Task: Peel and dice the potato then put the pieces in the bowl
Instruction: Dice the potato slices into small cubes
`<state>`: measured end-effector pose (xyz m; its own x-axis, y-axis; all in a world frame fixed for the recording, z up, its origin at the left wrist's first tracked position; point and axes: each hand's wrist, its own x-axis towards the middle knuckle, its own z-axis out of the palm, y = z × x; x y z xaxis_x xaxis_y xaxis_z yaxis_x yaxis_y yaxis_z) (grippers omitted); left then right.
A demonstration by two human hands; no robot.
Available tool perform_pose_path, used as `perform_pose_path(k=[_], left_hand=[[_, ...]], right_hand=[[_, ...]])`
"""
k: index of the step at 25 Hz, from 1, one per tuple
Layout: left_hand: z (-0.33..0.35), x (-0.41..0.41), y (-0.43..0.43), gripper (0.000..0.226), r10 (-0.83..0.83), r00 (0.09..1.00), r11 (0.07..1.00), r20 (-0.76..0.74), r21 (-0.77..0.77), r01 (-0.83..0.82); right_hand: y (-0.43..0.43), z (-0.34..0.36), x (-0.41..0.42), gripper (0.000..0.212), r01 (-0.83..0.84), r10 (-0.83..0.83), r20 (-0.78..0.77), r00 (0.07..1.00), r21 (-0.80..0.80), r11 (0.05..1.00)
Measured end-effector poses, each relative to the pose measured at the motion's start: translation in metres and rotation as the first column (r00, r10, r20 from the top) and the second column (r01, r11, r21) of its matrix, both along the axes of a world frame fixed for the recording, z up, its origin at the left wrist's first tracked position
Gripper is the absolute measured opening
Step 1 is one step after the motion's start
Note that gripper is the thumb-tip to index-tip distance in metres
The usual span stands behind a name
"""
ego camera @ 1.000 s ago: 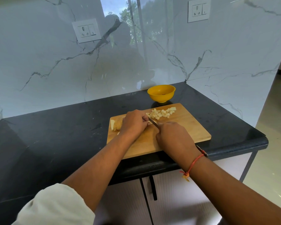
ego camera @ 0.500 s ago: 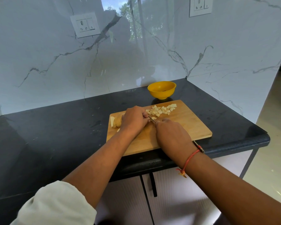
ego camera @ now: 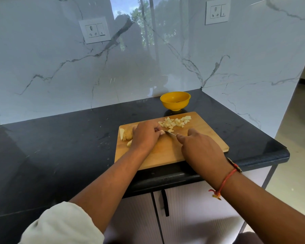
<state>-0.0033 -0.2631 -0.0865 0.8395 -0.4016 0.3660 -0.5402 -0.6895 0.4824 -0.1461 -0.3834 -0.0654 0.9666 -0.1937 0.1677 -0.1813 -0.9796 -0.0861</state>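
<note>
Lying on a cutting board (ego camera: pixel 201 143), a potato piece (ego camera: pixel 162 132) is pinched beneath the curled fingers (ego camera: pixel 155 129) of the left hand (ego camera: pixel 145 136), while a knife (ego camera: pixel 171 134) is gripped in the right hand (ego camera: pixel 199 148), blade touching the piece. Diced pieces (ego camera: pixel 174 122) are heaped just beyond, near the yellow bowl (ego camera: pixel 175 101) on the black desk (ego camera: pixel 60 138); a larger chunk (ego camera: pixel 128 134), seemingly potato, lies beside the left hand.

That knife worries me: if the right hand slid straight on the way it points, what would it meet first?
Probably the left hand, which pins a potato piece: the right hand aims its knife at those fingertips, close by. Depth is unclear.
</note>
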Motion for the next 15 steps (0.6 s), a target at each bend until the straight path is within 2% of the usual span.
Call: perform_pose_path(k=[5,10,15], left_hand=[[-0.004,-0.003,0.003,0.010,0.054,0.997,0.999,0.045,-0.003,-0.054],[-0.005,-0.008,0.007,0.010,0.116,0.989,0.993,0.089,0.022,-0.119],[-0.003,-0.006,0.007,0.010,0.157,0.986,0.987,0.051,0.020,-0.158]], right_hand=[[0.001,-0.005,0.007,0.043,0.029,-0.045,0.109,0.993,0.148,0.989],[0.013,-0.004,0.010,0.040,-0.040,-0.005,0.235,0.972,0.188,0.981],[0.016,-0.005,0.020,0.039,-0.024,-0.007,0.191,0.982,0.159,0.987]])
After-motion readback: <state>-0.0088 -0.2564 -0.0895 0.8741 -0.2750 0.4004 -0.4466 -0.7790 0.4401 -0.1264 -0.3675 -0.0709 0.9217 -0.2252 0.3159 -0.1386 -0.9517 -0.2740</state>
